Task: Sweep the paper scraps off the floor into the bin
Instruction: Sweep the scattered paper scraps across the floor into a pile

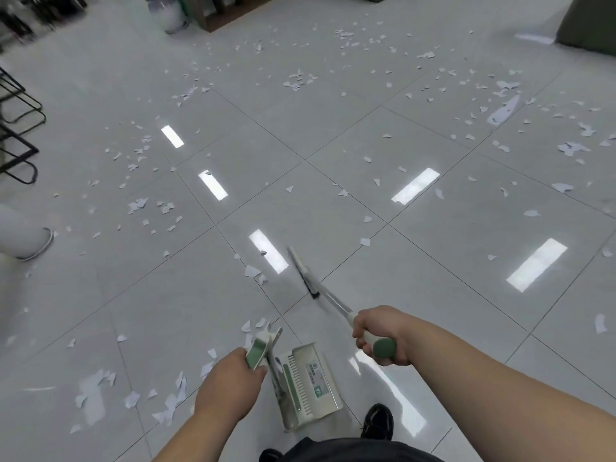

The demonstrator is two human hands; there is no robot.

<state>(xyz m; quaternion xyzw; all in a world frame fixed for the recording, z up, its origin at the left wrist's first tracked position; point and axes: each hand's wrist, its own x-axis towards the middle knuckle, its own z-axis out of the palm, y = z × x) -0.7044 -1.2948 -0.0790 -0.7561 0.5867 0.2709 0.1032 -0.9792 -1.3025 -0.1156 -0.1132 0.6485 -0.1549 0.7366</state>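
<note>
My right hand (380,331) grips the green-capped handle of a broom, whose thin head (304,273) rests on the tiles ahead of me. My left hand (230,381) grips the green and white handle (259,348) of a white dustpan (308,383), which stands on the floor just in front of my black shoe (378,421). White paper scraps (253,271) lie scattered over the glossy grey tiled floor (333,211), thickest at the far right (503,110) and near left (96,391). A white bin (20,231) lies at the left edge.
Black metal chair legs (16,135) stand at the left edge. A white round container (175,16) and a dark wooden furniture base (230,18) sit at the far side. A dark green block (590,25) occupies the top right corner.
</note>
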